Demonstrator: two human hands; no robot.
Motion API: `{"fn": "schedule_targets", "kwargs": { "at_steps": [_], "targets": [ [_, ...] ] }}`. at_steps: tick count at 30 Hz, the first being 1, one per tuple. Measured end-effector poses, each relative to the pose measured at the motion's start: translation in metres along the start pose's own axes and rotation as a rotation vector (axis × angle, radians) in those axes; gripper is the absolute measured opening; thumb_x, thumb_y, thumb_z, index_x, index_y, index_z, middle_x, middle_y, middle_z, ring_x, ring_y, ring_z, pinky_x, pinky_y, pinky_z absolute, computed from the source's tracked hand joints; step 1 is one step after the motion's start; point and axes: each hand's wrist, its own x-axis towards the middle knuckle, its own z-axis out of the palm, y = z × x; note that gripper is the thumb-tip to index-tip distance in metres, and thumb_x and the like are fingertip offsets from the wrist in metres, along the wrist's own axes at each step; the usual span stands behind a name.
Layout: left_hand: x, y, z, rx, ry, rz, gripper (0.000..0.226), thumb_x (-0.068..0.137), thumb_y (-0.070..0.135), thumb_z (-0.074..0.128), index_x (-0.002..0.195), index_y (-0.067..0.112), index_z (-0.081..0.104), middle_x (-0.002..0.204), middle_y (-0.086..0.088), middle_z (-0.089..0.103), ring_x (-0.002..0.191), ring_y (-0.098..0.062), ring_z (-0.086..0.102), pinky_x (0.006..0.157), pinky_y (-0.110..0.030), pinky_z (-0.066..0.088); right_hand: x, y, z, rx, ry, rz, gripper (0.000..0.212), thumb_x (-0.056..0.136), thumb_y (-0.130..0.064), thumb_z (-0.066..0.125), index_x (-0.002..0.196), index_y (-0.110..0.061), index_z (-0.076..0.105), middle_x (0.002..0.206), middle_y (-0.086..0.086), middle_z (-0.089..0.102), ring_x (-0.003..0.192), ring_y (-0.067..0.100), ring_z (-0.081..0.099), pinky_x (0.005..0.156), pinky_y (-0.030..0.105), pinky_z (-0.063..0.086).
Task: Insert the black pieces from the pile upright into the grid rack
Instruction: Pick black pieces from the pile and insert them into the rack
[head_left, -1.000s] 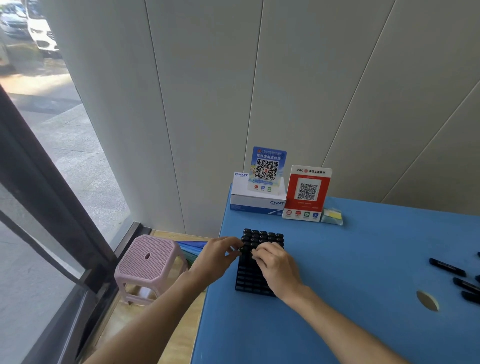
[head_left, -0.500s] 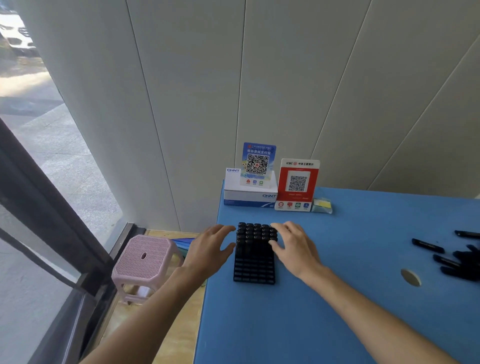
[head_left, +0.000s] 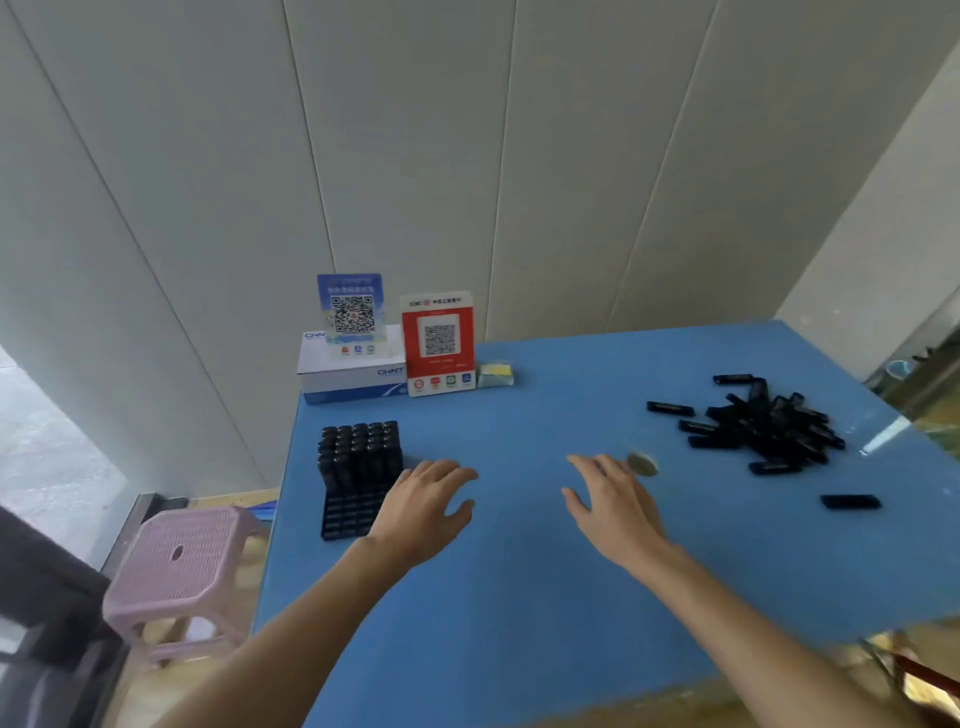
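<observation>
Lying in a loose pile (head_left: 774, 426) at the table's (head_left: 519, 597) far right, the black pieces mostly run left-right. I judge my right hand (head_left: 615, 506), empty with fingers spread, nearer; my left hand (head_left: 426, 506), also empty, hovers beside the grid rack (head_left: 356, 480).
</observation>
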Motion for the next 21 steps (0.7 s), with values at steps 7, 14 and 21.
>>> {"fn": "schedule_targets", "kwargs": {
  "at_steps": [7, 14, 21],
  "targets": [
    [0.026, 0.140, 0.072, -0.026, -0.118, 0.030, 0.039, 0.092, 0.037, 0.048, 0.130, 0.026, 0.049, 0.130, 0.008, 0.051, 0.120, -0.015, 0.046, 0.097, -0.028, 0.033, -0.068, 0.158, -0.050, -0.007, 0.003, 0.117, 0.045, 0.096, -0.037, 0.044, 0.138, -0.020, 0.040, 0.127, -0.002, 0.052, 0.121, 0.018, 0.044, 0.091, 0.030, 0.046],
    [0.059, 0.255, 0.137, -0.059, -0.189, 0.044, 0.039, 0.093, 0.037, 0.047, 0.130, 0.026, 0.048, 0.132, 0.007, 0.050, 0.122, -0.016, 0.045, 0.099, -0.031, 0.033, -0.127, 0.293, -0.084, 0.007, -0.050, 0.213, 0.044, 0.097, -0.034, 0.044, 0.137, -0.019, 0.041, 0.130, -0.002, 0.051, 0.124, 0.018, 0.042, 0.096, 0.032, 0.044],
    [0.110, 0.315, 0.175, -0.088, -0.205, 0.061, 0.036, 0.094, 0.035, 0.045, 0.128, 0.026, 0.049, 0.129, 0.007, 0.052, 0.118, -0.015, 0.047, 0.096, -0.029, 0.036, -0.116, 0.371, -0.101, 0.035, -0.048, 0.275, 0.041, 0.096, -0.032, 0.046, 0.134, -0.018, 0.043, 0.130, 0.001, 0.051, 0.123, 0.020, 0.043, 0.094, 0.034, 0.044]
  ]
}}
